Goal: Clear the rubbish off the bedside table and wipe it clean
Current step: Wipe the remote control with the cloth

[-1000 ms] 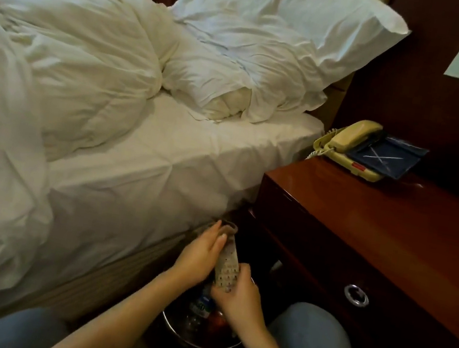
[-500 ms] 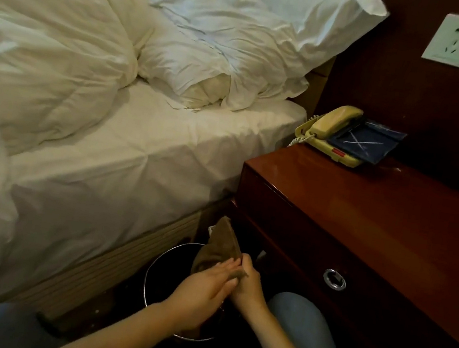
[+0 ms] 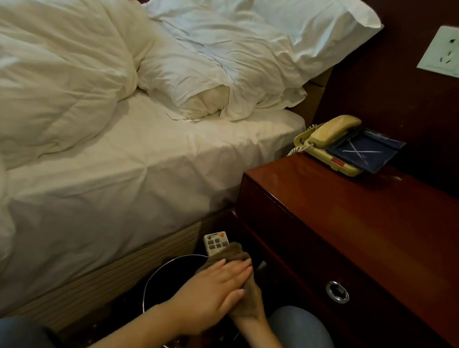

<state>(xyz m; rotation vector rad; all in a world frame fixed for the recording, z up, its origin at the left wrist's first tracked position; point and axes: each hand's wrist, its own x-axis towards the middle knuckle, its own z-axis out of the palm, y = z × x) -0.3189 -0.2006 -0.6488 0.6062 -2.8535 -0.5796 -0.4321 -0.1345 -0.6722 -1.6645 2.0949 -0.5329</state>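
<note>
The step in hand looks like wiping the remote control with the brown cloth. It happens low in the view, at 6 o'clock, above the round bin that stands between the bed and the bedside table.

The left hand lies flat on the cloth, fingers straight and pressed together, pushing it against the remote's face. Only the remote's button end pokes out at 12 o'clock from the cloth. The right hand sits just under the left, at its 3 o'clock. Its fingers are covered, so I cannot tell its grip, though it probably steadies the remote's lower end.

The table fills the view from 2 to 5 o'clock. Its glossy top carries a telephone and a blue tray at the far corner, toward 1 o'clock.

To do this step well:
- Stroke along the remote's length, pressing lightly over the buttons.
- Turn it and wipe the back too.
- Keep a firm hold underneath, since a slip here would likely drop it straight into the bin; working over a knee would be safer.
- Lift the telephone and tray when wiping the tabletop, then set the remote down on the cleaned wood.
</note>
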